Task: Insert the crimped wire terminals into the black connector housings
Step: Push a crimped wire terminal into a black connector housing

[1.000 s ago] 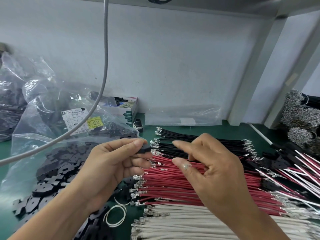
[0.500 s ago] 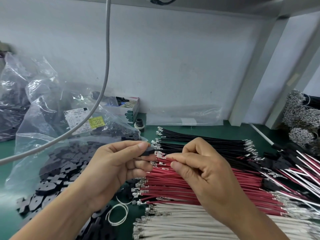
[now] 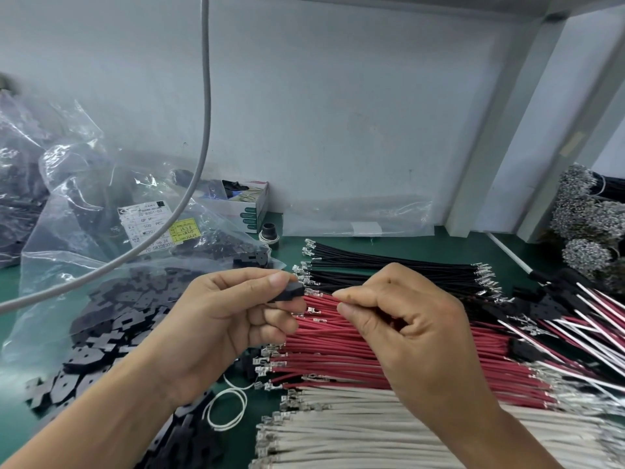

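Pale grey wall (image 3: pixel 338 113) standing behind a green bench top (image 3: pixel 449 247), grey upright posts (image 3: pixel 500 157) rising at the right, a grey cable (image 3: pixel 203 113) hanging down across the left, soft even light falling over everything

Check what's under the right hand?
Under the right hand: red wires, with white wires nearer. How the pinched wire runs beneath the palm is covered.
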Available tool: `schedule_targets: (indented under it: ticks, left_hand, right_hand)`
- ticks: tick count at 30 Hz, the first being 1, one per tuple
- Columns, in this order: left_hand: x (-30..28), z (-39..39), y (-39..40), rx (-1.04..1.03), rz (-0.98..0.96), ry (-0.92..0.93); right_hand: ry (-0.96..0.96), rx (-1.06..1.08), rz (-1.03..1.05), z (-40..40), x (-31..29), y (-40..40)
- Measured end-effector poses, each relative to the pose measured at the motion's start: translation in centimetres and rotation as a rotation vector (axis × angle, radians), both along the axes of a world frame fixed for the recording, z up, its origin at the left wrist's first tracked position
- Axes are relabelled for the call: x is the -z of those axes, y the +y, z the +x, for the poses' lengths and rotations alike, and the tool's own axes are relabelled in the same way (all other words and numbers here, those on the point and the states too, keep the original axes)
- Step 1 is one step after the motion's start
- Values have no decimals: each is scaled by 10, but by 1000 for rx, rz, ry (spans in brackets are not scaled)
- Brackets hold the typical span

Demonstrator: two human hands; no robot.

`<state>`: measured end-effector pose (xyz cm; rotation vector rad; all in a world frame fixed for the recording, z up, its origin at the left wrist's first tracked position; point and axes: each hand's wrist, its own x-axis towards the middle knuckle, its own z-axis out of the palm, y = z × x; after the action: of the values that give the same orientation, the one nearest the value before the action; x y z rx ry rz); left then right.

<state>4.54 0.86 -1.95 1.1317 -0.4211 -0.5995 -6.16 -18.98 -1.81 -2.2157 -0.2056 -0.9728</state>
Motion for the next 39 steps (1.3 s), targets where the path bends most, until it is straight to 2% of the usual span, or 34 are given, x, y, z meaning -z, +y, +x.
schedule_targets:
  ticks: [5,13,18,21,25,27,30,31,39]
  left_hand:
    - [0,0,0,25,-4,-2]
    - [1,0,0,29,35,6]
    - [0,-2,-1,24,84,36]
    - [0,-4,-3,31,97,63]
    - [0,-10,-9,18,90,67]
    - [-2,-14,-12,-79,131,-71]
    - [-4,-21,-12,-242,283,-472]
    - [-4,-22,-11,-251,311,-539]
    - [-6,-21,-9,-171,267,-449]
  right_hand:
    - [-18,2,-51,-1,-3,1]
    - [-113,111,-478,-3,-7,-7]
    - [-198,170,-665,-4,-7,-6]
    - [-236,157,-616,-1,-2,-4]
    - [-163,137,-438,1,8,4]
    - [-93,148,-376,2,8,4]
    - [-12,147,-356,2,6,0]
    - [5,157,-365,2,5,-2]
    - [0,106,-356,3,5,1]
